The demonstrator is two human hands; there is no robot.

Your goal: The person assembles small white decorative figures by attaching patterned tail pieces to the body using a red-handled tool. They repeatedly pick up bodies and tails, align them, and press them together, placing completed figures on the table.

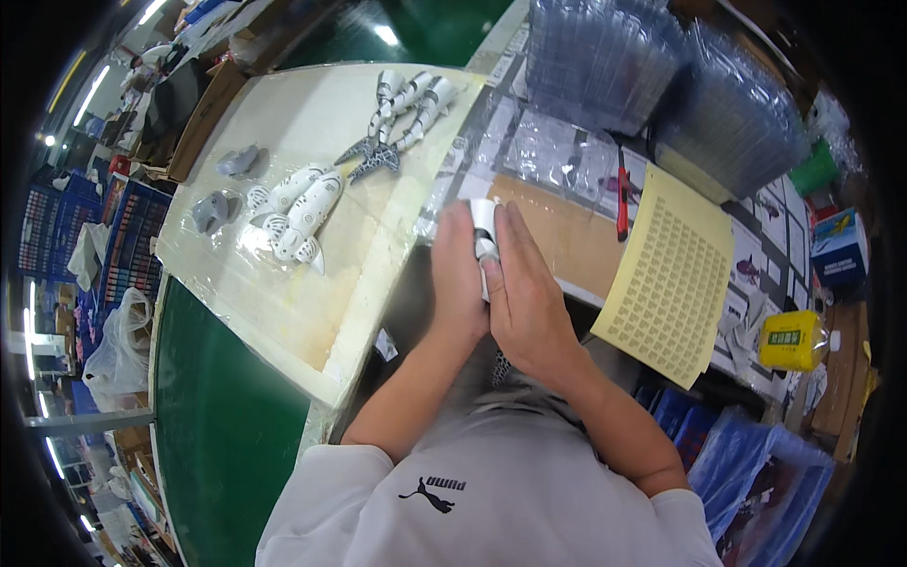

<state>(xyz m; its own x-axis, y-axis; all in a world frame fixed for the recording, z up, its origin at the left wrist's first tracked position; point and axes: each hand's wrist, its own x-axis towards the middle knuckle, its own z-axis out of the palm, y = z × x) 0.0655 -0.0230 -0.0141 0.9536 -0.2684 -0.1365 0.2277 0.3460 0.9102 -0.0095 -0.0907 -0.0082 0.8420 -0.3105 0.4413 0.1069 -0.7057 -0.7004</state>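
Between my two palms, in front of my chest, is a white-and-black segmented toy tail (485, 230). My left hand (457, 279), slightly smeared by motion, presses on it from the left. My right hand (527, 307) closes on it from the right, its thumb lying along the white segments. A patterned dark tail fin (501, 369) shows below my wrists. Several similar toy tails (402, 113) lie at the far side of the pale table. Nearer, white toy bodies (304, 213) with printed markings rest beside two grey toy parts (215, 210).
A yellow sticker sheet (666, 283) lies right of my hands, overhanging the bench edge. A red cutter (623, 203) sits beside it on brown board (548, 231). Stacked clear plastic trays (605, 66) stand behind. A yellow bottle (792, 340) and a blue box (839, 248) are at far right.
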